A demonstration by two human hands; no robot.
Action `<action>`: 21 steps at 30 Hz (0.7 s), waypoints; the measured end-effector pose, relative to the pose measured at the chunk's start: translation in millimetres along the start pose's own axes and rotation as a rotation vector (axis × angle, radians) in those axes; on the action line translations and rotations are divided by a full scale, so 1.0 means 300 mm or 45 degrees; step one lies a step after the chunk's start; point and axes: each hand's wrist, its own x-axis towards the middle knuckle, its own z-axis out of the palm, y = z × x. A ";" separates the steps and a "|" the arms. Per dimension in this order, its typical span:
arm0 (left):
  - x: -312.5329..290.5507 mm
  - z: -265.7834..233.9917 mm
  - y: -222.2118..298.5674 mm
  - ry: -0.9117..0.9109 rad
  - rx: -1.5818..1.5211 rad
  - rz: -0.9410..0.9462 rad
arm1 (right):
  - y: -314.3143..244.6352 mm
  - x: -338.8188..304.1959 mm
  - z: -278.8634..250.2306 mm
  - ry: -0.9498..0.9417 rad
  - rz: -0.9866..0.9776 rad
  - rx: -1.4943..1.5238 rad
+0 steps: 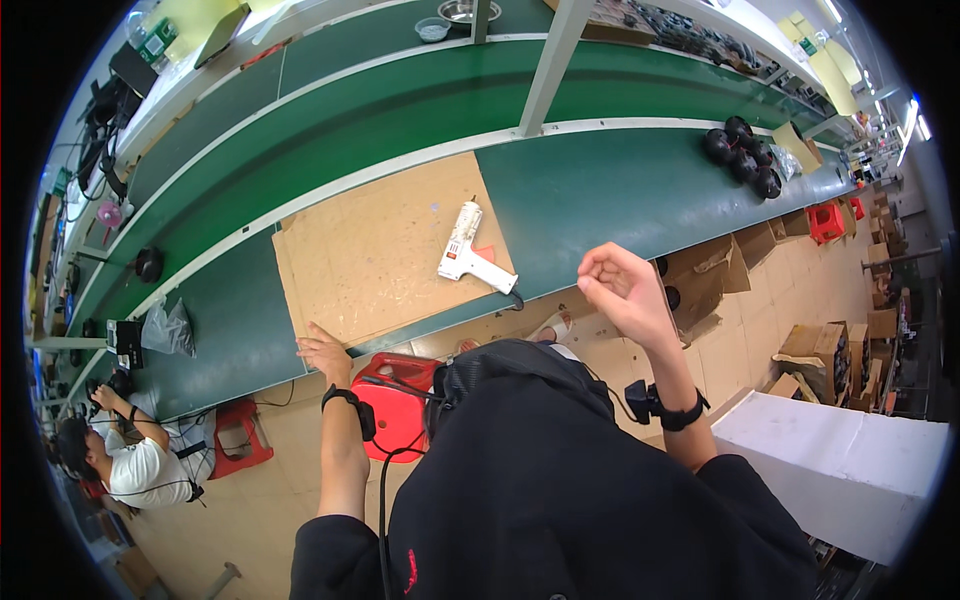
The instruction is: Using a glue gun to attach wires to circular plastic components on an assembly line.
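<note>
Black shirt [600,510] foremost, left hand [324,352] spread at the cardboard [365,255], right hand [625,292] half-curled, apparently empty: the step appears preparatory, next calling for gripping the glue gun [462,247].

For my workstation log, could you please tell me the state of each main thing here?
White pistol-shaped glue gun: lying on its side, unheld.
Flat brown cardboard sheet: lying on the green bench.
Left hand: open, at the sheet's near left corner.
Right hand: raised, fingers curled, nothing visibly held.
Shiny black round objects: clustered together.
</note>
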 end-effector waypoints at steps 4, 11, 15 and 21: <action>-0.018 -0.033 0.004 -0.022 -0.018 -0.033 | 0.334 0.050 -0.207 -0.047 0.088 -0.996; 0.003 -0.065 0.086 0.213 -0.090 -0.016 | 1.137 -0.442 -0.883 -0.180 0.711 -1.623; -0.002 0.081 0.004 0.201 -0.073 -0.162 | 1.153 -0.617 -0.716 0.043 0.998 -0.668; -0.021 0.033 0.043 0.118 -0.261 -0.246 | 1.014 -0.572 -0.511 0.105 1.134 -0.541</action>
